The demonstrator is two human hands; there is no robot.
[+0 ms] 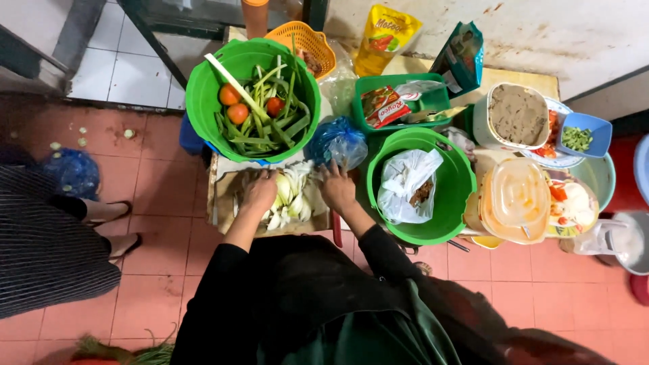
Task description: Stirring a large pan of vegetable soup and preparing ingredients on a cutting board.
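My left hand point(259, 191) and my right hand point(337, 188) rest on either side of a pile of pale cut onion pieces point(292, 192) lying on a wooden cutting board point(223, 203). Both hands cup the pile with curled fingers and touch the pieces. No knife shows in either hand. Behind the board stands a green bucket point(203, 94) holding green stalks and three tomatoes point(237, 113). A blue plastic bag point(338, 142) sits just beyond my right hand.
A second green bucket point(460, 196) with a white bag stands right of the board. A green basket point(433, 101) of packets, an orange basket point(304, 37), lidded containers point(515, 199) and a blue bowl point(585, 132) crowd the right. Another person's feet point(111, 226) stand at left on red tiles.
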